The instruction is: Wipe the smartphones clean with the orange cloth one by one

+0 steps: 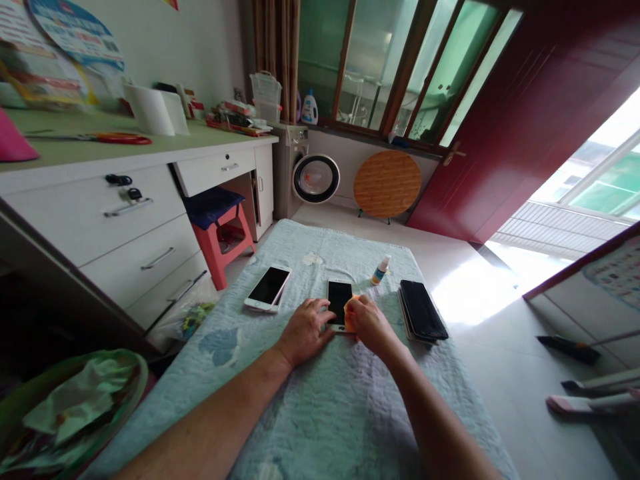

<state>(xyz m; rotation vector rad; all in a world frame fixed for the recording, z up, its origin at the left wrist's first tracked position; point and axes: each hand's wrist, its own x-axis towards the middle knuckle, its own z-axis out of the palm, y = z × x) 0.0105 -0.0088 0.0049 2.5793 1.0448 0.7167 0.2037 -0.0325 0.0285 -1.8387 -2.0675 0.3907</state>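
A white-framed smartphone [340,293] with a dark screen lies face up on the quilted cloth between my hands. My left hand [306,331] holds it at its left side, fingertips on the edge and thumb by the lower corner. Bunched in the closed fingers of my right hand [370,321] is an orange cloth [351,316], pressed against the phone's right edge. Left of my hands, a white smartphone [270,287] rests on another one. On the right, a black smartphone [423,310] tops a small stack. A small spray bottle [381,271] stands upright behind my right hand.
The light blue quilted cloth [300,413] covers the surface under the phones. A white desk [150,200] and a red stool [225,247] are at the left, with a green waste bin [143,363] nearer. Farther back are a washing machine [286,150] and a round wooden tabletop [387,183].
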